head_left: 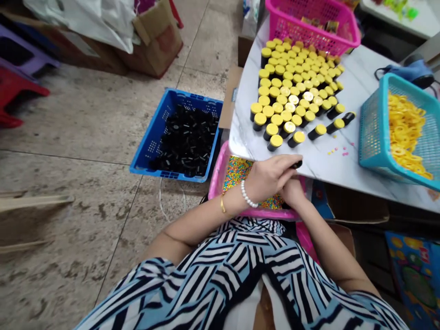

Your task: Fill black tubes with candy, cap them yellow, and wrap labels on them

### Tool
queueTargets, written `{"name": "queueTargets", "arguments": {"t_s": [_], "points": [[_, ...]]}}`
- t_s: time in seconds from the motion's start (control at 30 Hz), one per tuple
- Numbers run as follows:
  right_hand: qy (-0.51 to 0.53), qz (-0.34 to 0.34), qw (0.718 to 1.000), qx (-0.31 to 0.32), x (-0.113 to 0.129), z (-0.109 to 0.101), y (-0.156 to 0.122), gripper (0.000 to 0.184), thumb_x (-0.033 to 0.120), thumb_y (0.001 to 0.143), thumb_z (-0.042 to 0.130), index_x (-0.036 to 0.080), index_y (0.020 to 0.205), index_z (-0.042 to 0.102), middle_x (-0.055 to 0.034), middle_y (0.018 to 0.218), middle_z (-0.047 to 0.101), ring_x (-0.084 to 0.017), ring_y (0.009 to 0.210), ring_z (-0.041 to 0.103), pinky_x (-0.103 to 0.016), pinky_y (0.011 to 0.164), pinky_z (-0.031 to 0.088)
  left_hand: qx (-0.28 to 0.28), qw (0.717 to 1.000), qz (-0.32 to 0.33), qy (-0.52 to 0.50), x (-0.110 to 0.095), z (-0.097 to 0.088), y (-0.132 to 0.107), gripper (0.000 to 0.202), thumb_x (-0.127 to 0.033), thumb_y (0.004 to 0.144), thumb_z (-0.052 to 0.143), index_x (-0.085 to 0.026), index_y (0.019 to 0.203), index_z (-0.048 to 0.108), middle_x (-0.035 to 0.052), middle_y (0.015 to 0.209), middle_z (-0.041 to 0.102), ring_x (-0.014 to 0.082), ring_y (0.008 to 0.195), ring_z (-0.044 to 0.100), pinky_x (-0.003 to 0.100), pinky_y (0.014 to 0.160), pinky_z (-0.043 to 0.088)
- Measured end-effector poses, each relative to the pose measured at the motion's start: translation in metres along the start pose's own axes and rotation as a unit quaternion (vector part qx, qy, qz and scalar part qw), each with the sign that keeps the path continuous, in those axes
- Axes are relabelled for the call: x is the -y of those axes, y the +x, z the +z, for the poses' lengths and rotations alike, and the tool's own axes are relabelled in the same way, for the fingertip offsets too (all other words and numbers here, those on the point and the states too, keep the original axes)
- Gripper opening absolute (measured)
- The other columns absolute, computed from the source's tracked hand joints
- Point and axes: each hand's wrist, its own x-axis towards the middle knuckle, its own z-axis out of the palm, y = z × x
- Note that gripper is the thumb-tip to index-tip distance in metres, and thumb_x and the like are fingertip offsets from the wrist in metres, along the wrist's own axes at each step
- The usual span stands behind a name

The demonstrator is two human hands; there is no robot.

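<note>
My left hand (270, 176), with a white bead bracelet on the wrist, is closed around a small black tube (297, 164); only its dark end shows past the fingers. Pressed against it from below, my right hand (293, 191) is curled, with its fingers largely covered, so what it grips cannot be made out. Both hands are above a pink basin (216, 178) at my lap, which holds many small coloured beads (237, 170). Just beyond the hands, rows of black tubes with yellow caps (288, 106) stand on the marbled white table (314, 160).
On the floor to the left sits a blue crate (142, 158) of black parts (185, 140). A teal basket (373, 137) with yellow ring-like pieces (405, 133) occupies the table's right side. A pink basket (311, 30) stands at the back. Several loose beads (344, 154) lie near the tubes.
</note>
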Motion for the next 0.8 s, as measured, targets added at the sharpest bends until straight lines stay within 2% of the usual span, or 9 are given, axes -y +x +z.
{"name": "queueTargets", "arguments": {"t_s": [0.13, 0.23, 0.33, 0.4, 0.47, 0.5, 0.53, 0.67, 0.8], "points": [[0.074, 0.041, 0.995, -0.045, -0.014, -0.001, -0.025, 0.031, 0.031, 0.101, 0.049, 0.017, 0.122, 0.067, -0.0164, 0.113, 0.078, -0.028, 0.101, 0.076, -0.036, 0.093, 0.056, 0.041, 0.994, -0.092, 0.049, 0.015, 0.022, 0.007, 0.048, -0.02, 0.093, 0.073, -0.014, 0.139, 0.064, 0.0118, 0.114, 0.081, 0.02, 0.088, 0.079, 0.032, 0.079, 0.066], [0.142, 0.051, 0.988, -0.025, -0.021, -0.009, -0.038, 0.011, 0.029, 0.09, 0.065, 0.02, 0.092, 0.071, -0.0096, 0.086, 0.079, -0.024, 0.08, 0.076, -0.033, 0.079, 0.058, 0.031, 0.993, -0.105, 0.04, 0.02, 0.024, 0.0, 0.037, -0.022, 0.093, 0.074, -0.018, 0.129, 0.071, 0.0097, 0.111, 0.082, 0.0191, 0.089, 0.079, 0.031, 0.08, 0.064], [0.242, 0.07, 0.968, -0.026, -0.017, -0.034, -0.047, 0.018, 0.038, 0.094, 0.063, 0.02, 0.094, 0.067, -0.0034, 0.072, 0.074, -0.019, 0.06, 0.071, -0.03, 0.063, 0.058, 0.016, 0.993, -0.113, 0.019, 0.017, 0.023, -0.002, 0.038, -0.021, 0.091, 0.075, -0.017, 0.129, 0.071, 0.0093, 0.109, 0.082, 0.0166, 0.083, 0.077, 0.03, 0.078, 0.064], [0.4, 0.08, 0.912, -0.047, -0.007, -0.058, -0.047, 0.022, 0.043, 0.096, 0.065, 0.022, 0.101, 0.064, 0.0003, 0.068, 0.073, -0.015, 0.052, 0.068, -0.027, 0.055, 0.057, 0.01, 0.994, -0.109, -0.001, 0.014, 0.024, 0.0, 0.041, -0.021, 0.09, 0.077, -0.015, 0.13, 0.07, 0.011, 0.112, 0.081, 0.0163, 0.085, 0.077, 0.03, 0.08, 0.064], [0.558, 0.084, 0.822, -0.081, 0.006, -0.081, -0.038, 0.023, 0.041, 0.091, 0.074, 0.023, 0.099, 0.064, 0.0034, 0.062, 0.07, -0.013, 0.045, 0.064, -0.023, 0.047, 0.054, 0.003, 0.994, -0.104, -0.023, 0.012, 0.026, 0.002, 0.041, -0.02, 0.091, 0.076, -0.013, 0.13, 0.07, 0.0126, 0.116, 0.08, 0.0169, 0.091, 0.077, 0.031, 0.084, 0.064], [0.606, 0.086, 0.785, -0.098, 0.011, -0.09, -0.031, 0.023, 0.039, 0.089, 0.078, 0.022, 0.096, 0.064, 0.0043, 0.06, 0.069, -0.012, 0.043, 0.062, -0.021, 0.044, 0.052, 0.0, 0.994, -0.104, -0.03, 0.011, 0.028, 0.003, 0.039, -0.019, 0.091, 0.074, -0.013, 0.129, 0.07, 0.0128, 0.117, 0.08, 0.017, 0.093, 0.077, 0.031, 0.085, 0.064], [0.626, 0.09, 0.767, -0.112, 0.015, -0.096, -0.023, 0.024, 0.038, 0.086, 0.081, 0.022, 0.093, 0.064, 0.0048, 0.058, 0.068, -0.011, 0.041, 0.061, -0.02, 0.042, 0.051, 0.0, 0.994, -0.107, -0.035, 0.011, 0.029, 0.004, 0.037, -0.017, 0.092, 0.073, -0.013, 0.129, 0.07, 0.0123, 0.116, 0.08, 0.017, 0.094, 0.077, 0.031, 0.086, 0.064], [0.615, 0.117, 0.766, -0.147, 0.021, -0.101, 0.008, 0.025, 0.032, 0.078, 0.088, 0.019, 0.086, 0.068, 0.0029, 0.063, 0.071, -0.01, 0.046, 0.064, -0.02, 0.047, 0.057, 0.014, 0.992, -0.116, -0.044, 0.012, 0.03, 0.005, 0.034, -0.013, 0.092, 0.07, -0.014, 0.126, 0.07, 0.0094, 0.11, 0.081, 0.0166, 0.094, 0.077, 0.03, 0.087, 0.064], [0.592, 0.14, 0.779, -0.15, 0.021, -0.099, 0.016, 0.025, 0.032, 0.077, 0.088, 0.02, 0.084, 0.068, 0.0028, 0.066, 0.072, -0.011, 0.047, 0.065, -0.022, 0.049, 0.06, 0.026, 0.991, -0.117, -0.057, 0.01, 0.025, 0.008, 0.029, -0.014, 0.092, 0.069, -0.013, 0.122, 0.071, 0.0098, 0.105, 0.081, 0.016, 0.089, 0.077, 0.028, 0.083, 0.063]]}}
